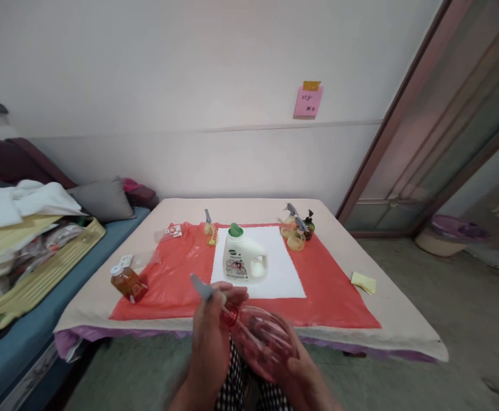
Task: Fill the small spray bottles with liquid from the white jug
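Note:
A clear pink spray bottle [262,339] lies tilted across both hands, over my lap in front of the table. My left hand [211,337] is closed around its grey spray head [201,287] and neck, with the nozzle pointing up and left. My right hand [303,374] grips the rounded body near the base. Just beyond the hands, a pale detergent jug [246,257] with a handle and a green mouth stands upright on a white sheet [283,277].
A red plastic sheet [335,291] covers much of the table. One spray bottle [210,229] stands behind left; several small bottles [296,242] stand behind right. An amber bottle [128,283] leans at the left, and yellow paper [364,282] lies at the right.

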The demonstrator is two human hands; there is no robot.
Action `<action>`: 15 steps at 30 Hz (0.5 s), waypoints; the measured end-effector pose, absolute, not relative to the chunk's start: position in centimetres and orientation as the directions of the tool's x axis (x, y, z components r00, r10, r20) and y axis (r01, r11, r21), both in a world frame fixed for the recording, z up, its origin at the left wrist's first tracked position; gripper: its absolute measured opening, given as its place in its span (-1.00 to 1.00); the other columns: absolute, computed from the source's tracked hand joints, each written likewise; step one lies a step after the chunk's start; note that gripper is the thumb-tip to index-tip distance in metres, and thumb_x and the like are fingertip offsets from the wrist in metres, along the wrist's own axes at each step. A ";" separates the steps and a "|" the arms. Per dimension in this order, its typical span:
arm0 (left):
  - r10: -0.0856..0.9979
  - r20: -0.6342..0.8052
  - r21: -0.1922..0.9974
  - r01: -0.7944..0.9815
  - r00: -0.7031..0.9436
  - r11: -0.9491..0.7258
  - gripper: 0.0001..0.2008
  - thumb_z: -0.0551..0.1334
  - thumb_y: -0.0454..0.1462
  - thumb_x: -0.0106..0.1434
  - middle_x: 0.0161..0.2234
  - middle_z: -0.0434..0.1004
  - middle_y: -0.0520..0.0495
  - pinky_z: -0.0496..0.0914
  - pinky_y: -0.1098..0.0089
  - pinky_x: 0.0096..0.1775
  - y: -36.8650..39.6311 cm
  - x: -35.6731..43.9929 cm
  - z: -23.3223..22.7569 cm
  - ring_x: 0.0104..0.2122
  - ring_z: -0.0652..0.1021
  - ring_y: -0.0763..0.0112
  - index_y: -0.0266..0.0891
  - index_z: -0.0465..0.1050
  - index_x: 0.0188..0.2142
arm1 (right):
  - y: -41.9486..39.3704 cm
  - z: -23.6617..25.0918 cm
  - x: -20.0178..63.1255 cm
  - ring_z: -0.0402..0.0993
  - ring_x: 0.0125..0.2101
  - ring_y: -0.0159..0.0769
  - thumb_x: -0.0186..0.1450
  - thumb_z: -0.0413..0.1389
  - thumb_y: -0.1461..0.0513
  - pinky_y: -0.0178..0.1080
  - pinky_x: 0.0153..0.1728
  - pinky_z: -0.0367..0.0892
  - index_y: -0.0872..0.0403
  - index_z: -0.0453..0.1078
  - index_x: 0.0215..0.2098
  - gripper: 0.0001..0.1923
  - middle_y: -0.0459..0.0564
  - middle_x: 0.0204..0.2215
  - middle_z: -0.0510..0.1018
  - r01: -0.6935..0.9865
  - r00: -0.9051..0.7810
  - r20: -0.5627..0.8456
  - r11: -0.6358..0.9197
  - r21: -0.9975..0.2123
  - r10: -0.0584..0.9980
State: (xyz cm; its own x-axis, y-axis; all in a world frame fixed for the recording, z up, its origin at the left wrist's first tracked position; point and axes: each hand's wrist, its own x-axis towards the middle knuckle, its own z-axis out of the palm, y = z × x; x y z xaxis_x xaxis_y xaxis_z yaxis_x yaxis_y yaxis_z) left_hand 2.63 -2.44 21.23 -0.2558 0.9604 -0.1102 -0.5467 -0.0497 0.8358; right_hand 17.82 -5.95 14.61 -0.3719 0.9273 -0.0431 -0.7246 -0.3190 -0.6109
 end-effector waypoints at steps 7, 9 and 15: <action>0.862 -0.120 0.704 -0.655 -0.492 -0.276 -0.68 0.06 -0.01 0.39 -0.18 0.61 -0.15 0.46 0.43 -0.32 0.5 -0.8 24.2 -0.32 0.58 0.40 -0.16 0.42 -0.13 | -4.6 12.4 20.5 0.39 0.13 0.02 0.09 0.36 0.05 0.05 0.01 0.40 -0.12 0.40 0.11 -0.38 0.06 0.19 0.43 -0.782 -0.244 -0.243 -0.339 -0.522 0.939; 0.855 -0.140 0.660 -0.691 -0.499 -0.295 -0.66 0.02 -0.02 0.42 -0.21 0.59 -0.15 0.40 0.50 -0.45 1.3 -1.6 24.1 -0.46 0.50 0.49 -0.17 0.43 -0.12 | -3.0 12.3 21.0 0.41 0.11 -0.01 0.11 0.35 0.05 -0.04 -0.11 0.47 -0.08 0.42 0.08 -0.43 0.06 0.16 0.46 -0.805 -0.193 -0.285 -0.317 -0.502 0.939; 0.844 -0.316 0.557 -0.805 -0.432 -0.204 -0.78 0.05 -0.23 0.42 -0.31 0.57 -0.15 0.45 0.52 -0.39 3.3 -3.0 20.5 -0.44 0.52 0.50 -0.25 0.42 -0.26 | 4.4 15.8 22.9 0.55 -0.22 -0.22 0.11 0.36 0.14 -0.20 -0.28 0.51 -0.05 0.41 0.01 -0.49 0.04 -0.03 0.58 -0.746 -0.114 -0.167 -0.196 -0.637 0.979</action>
State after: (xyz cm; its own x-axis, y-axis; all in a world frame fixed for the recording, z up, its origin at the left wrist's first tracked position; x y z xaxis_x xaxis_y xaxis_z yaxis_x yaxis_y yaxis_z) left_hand -2.96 3.30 20.53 -0.4323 0.8445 -0.3161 -0.8051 -0.2036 0.5571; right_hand 22.93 4.44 15.84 -0.1144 0.9793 -0.1670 -0.7457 -0.1957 -0.6369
